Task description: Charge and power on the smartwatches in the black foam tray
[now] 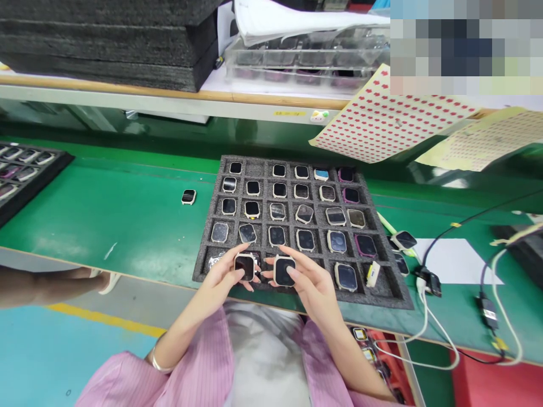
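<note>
In the head view, the landmark is the foam tray (255,165) on the green bench (139,209), its compartments mostly filled with watches. Over the tray's near row, the left hand (227,277) grips a watch (245,260) between thumb and fingers. The right hand (313,281), also over that row, grips a second watch (281,263) the same way, its thumb on the dark screen. The two held watches are near each other, apart, screens toward the wearer. Left of the tray, a lone watch (189,196) lies on the bench; farther left is another tray (59,163). Just right of the tray are a pale watch (406,240), white paper (462,263) and cables (425,316). Beyond the tray, a foam stack (97,48) and clear trays (297,58) sit on a shelf (263,111).
</note>
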The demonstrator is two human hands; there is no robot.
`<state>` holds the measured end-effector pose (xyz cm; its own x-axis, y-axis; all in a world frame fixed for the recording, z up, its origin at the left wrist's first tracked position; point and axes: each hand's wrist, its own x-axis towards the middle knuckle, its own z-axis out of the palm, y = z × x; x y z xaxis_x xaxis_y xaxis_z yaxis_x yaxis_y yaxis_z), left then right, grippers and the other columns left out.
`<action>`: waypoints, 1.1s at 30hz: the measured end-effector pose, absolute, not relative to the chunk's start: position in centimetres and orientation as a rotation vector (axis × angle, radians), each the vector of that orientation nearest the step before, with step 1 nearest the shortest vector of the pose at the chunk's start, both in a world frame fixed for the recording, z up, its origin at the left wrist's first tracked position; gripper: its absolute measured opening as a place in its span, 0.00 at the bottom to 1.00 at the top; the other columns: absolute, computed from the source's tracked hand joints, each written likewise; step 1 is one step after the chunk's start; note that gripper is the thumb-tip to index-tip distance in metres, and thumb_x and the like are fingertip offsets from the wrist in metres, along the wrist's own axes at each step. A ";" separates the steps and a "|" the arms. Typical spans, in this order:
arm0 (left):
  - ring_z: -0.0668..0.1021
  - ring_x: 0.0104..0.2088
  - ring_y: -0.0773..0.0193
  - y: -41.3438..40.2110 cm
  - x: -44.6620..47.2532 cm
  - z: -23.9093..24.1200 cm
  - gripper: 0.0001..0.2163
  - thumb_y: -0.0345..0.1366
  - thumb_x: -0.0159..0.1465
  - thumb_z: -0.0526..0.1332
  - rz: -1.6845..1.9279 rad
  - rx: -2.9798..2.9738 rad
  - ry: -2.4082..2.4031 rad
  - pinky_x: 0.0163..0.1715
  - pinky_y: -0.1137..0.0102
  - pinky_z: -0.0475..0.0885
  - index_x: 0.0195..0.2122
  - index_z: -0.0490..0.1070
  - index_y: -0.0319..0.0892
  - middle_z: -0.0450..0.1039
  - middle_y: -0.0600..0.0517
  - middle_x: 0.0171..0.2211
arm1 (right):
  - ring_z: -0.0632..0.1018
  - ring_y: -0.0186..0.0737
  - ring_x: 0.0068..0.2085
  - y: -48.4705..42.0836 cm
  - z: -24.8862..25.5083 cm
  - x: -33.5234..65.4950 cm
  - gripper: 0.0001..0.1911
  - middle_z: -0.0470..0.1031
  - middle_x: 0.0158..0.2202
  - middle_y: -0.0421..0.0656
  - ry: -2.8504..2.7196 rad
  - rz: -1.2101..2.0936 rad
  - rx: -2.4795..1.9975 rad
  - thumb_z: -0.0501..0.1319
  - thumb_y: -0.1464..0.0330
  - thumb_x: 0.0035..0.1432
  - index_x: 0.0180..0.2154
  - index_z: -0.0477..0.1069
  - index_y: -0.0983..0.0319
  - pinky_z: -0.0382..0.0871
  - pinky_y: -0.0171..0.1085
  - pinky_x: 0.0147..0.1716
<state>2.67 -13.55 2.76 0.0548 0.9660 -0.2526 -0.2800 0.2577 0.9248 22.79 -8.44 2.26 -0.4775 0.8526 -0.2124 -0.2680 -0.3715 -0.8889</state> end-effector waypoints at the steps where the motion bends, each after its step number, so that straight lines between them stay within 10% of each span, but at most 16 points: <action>1: 0.78 0.36 0.61 -13.5 2.7 2.8 0.23 0.32 0.62 0.55 1.129 0.829 1.097 0.35 0.67 0.76 0.59 0.61 0.43 0.74 0.49 0.37 | 0.81 0.49 0.41 -8.4 2.2 22.8 0.20 0.77 0.47 0.48 -1.079 1.920 -0.898 0.62 0.65 0.59 0.54 0.68 0.56 0.78 0.44 0.38; 10: 0.77 0.31 0.63 -13.6 2.6 2.8 0.22 0.33 0.62 0.57 1.123 0.864 1.118 0.36 0.66 0.76 0.59 0.62 0.43 0.74 0.49 0.37 | 0.81 0.49 0.42 -8.7 2.7 22.4 0.21 0.76 0.49 0.48 -1.176 1.834 -0.981 0.63 0.63 0.58 0.54 0.68 0.55 0.78 0.45 0.39; 17: 0.74 0.27 0.67 -13.4 2.8 2.8 0.25 0.32 0.58 0.62 1.163 0.887 1.195 0.23 0.75 0.70 0.57 0.60 0.44 0.68 0.54 0.30 | 0.76 0.48 0.52 -8.7 2.6 23.1 0.33 0.70 0.57 0.49 -1.103 2.105 -0.818 0.59 0.60 0.62 0.65 0.49 0.51 0.69 0.50 0.51; 33: 0.68 0.20 0.73 -13.6 3.5 3.1 0.15 0.29 0.59 0.59 1.148 0.977 1.233 0.22 0.77 0.64 0.47 0.63 0.42 0.61 0.60 0.24 | 0.81 0.47 0.38 -7.5 2.3 22.9 0.21 0.81 0.39 0.48 -1.046 2.087 -0.709 0.71 0.64 0.47 0.45 0.76 0.58 0.74 0.45 0.43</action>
